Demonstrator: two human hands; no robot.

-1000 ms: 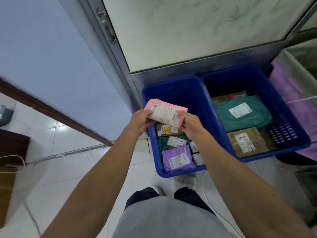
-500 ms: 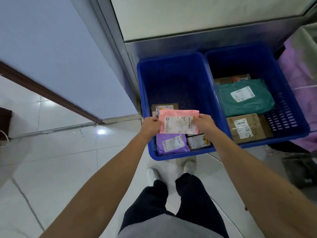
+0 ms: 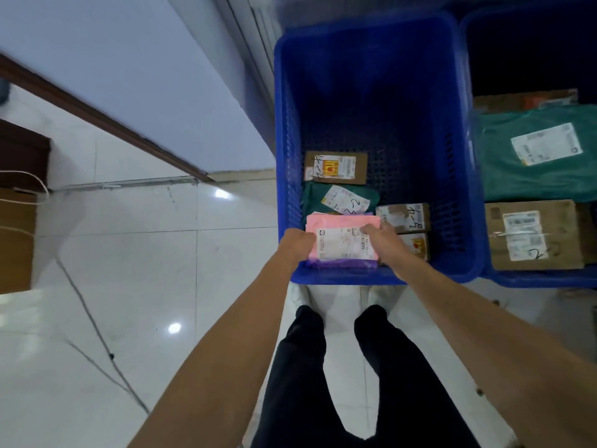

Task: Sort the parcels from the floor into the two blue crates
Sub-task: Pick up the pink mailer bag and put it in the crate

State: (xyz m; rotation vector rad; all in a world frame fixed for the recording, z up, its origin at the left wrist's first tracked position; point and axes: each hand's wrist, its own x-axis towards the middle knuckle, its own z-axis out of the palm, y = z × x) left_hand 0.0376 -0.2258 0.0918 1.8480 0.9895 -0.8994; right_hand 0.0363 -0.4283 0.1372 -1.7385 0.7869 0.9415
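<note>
The left crate (image 3: 371, 76) holds small cartons (image 3: 336, 167), a green bag (image 3: 313, 200) and a purple bag (image 3: 339, 264). The right crate (image 3: 533, 279) holds a large green bag (image 3: 517, 179) and big cartons (image 3: 562, 234). The left hand (image 3: 297, 245) and the right hand (image 3: 381, 240) grip the sides of the pink parcel (image 3: 342, 244), which is lower than before, over the purple bag.

Under the pink parcel (image 3: 341, 238), most of the purple parcel (image 3: 342, 264)

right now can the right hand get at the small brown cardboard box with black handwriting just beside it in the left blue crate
Probably yes: the small brown cardboard box lies uncovered beside the right hand, though that hand grips the pink plastic parcel and must let go first.
</note>
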